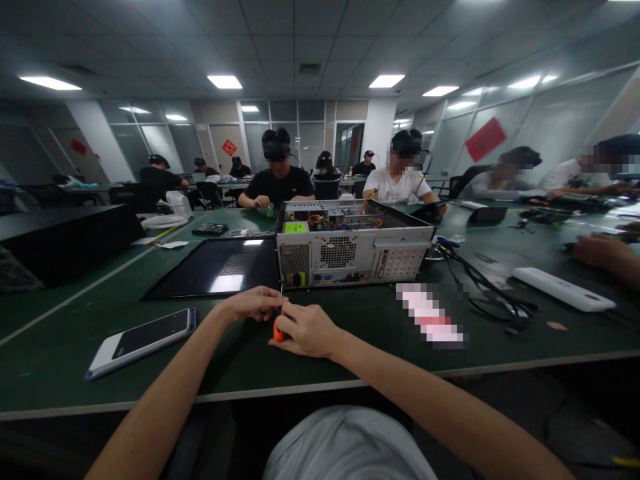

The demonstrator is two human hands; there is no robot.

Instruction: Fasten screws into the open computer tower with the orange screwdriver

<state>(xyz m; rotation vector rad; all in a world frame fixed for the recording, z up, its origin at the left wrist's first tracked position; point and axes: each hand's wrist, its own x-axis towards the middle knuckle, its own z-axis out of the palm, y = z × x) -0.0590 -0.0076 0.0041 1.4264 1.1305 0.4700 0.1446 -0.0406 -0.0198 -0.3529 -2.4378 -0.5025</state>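
My right hand is closed around the orange handle of a small screwdriver, whose thin shaft points up toward the back panel of an open desktop computer case. My left hand sits just left of it, fingertips pinched at the shaft. Both hands rest on the green table directly in front of the case. Inside the case show wires and a green part.
A black side panel lies left of the case. A white-edged phone lies at the near left. Black cables and a white power strip lie to the right. Several people sit across the table; another person's hand rests at far right.
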